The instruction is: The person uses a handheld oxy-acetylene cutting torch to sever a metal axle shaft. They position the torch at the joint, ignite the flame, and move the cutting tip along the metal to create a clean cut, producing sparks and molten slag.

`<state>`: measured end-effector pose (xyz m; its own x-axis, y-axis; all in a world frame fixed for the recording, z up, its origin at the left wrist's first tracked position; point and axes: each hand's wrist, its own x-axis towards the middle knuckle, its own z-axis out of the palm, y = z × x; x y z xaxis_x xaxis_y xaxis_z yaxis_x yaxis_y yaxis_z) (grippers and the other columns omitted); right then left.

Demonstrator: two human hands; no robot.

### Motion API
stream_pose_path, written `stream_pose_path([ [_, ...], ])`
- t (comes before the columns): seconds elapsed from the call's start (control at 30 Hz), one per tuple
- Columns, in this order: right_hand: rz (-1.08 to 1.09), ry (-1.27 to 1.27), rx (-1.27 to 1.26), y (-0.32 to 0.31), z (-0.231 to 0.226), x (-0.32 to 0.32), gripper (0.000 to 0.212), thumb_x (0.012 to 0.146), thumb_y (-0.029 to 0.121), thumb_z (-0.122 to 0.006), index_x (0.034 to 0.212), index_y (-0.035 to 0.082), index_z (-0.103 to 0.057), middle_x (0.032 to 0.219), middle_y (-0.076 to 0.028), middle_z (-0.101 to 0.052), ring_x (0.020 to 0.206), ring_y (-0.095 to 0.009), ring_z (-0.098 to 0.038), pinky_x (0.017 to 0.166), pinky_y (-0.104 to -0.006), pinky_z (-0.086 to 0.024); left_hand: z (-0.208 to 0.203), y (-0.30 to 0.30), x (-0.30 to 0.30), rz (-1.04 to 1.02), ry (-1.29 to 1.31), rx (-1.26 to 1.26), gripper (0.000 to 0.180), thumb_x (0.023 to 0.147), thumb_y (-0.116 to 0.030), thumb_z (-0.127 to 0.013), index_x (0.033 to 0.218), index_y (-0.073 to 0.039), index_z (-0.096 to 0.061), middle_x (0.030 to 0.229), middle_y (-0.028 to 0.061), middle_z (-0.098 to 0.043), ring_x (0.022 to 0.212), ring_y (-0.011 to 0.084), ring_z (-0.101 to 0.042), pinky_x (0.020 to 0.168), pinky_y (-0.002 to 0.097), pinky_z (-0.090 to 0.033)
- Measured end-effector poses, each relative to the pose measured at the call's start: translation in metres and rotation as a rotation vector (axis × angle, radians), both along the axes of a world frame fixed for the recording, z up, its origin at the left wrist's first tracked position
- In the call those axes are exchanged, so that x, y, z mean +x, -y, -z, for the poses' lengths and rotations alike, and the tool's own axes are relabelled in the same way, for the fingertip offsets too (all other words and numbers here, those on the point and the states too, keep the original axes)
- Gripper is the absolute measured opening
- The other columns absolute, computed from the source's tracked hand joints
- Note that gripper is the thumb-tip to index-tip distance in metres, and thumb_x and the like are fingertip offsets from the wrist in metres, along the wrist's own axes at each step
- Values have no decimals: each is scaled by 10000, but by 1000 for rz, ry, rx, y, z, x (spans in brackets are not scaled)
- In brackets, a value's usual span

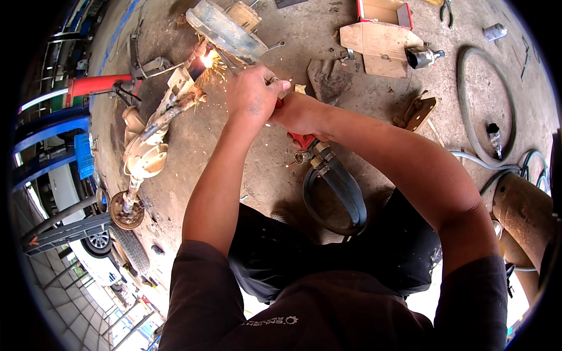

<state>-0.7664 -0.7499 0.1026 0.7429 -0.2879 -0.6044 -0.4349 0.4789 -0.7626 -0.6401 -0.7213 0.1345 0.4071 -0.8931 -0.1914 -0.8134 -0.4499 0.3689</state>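
Observation:
Both my hands are on a cutting torch (303, 140) with a red handle. My left hand (249, 96) is closed around its front part, nearer the tip. Behind it, my right hand (301, 114) wraps the handle, its fingers mostly hidden. Two dark hoses (345, 187) run back from the torch toward my legs. At the far end, a bright flame (208, 59) throws sparks against a rusty vehicle axle (146, 158) lying on the floor. A grey wheel drum (228, 26) sits at the axle's far end, just beyond the flame.
A red jack (96, 86) stands left of the axle. An opened cardboard box (383, 44) and a metal joint (422, 57) lie at the far right, near pliers (447, 13). A large looped hose (462, 88) and a rusty cylinder (524, 205) are on the right.

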Motion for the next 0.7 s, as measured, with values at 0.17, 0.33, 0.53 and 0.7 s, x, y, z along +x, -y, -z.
stream_pose_path([
  [0.17,3,15,-2,0,0,-1,440,969,367,-679,1082,-58,-649,796,-100,-606,577,-178,-590,472,-358,-490,-7,2,-3,-47,-46,77,324,798,-335,-846,918,-48,-756,933,159,-742,882,336,-712,795,437,-548],
  [0.33,3,-2,26,1,-3,-2,448,971,361,-681,1095,-68,-650,803,-101,-615,572,-174,-588,474,-359,-492,1,0,1,-21,1,33,336,802,-345,-845,918,-43,-755,970,168,-737,895,341,-711,803,440,-549],
  [0.53,7,21,-20,0,1,1,436,978,348,-677,1097,-71,-648,793,-108,-612,575,-175,-590,472,-361,-492,1,1,1,14,40,19,329,808,-340,-840,911,-40,-756,984,171,-733,895,346,-709,806,444,-545],
  [0.7,-4,1,-11,1,-3,0,447,974,350,-686,1098,-78,-649,815,-124,-631,581,-183,-599,485,-370,-492,-1,0,1,-9,-4,22,314,814,-323,-837,911,-35,-758,937,166,-741,878,343,-713,796,443,-545],
])
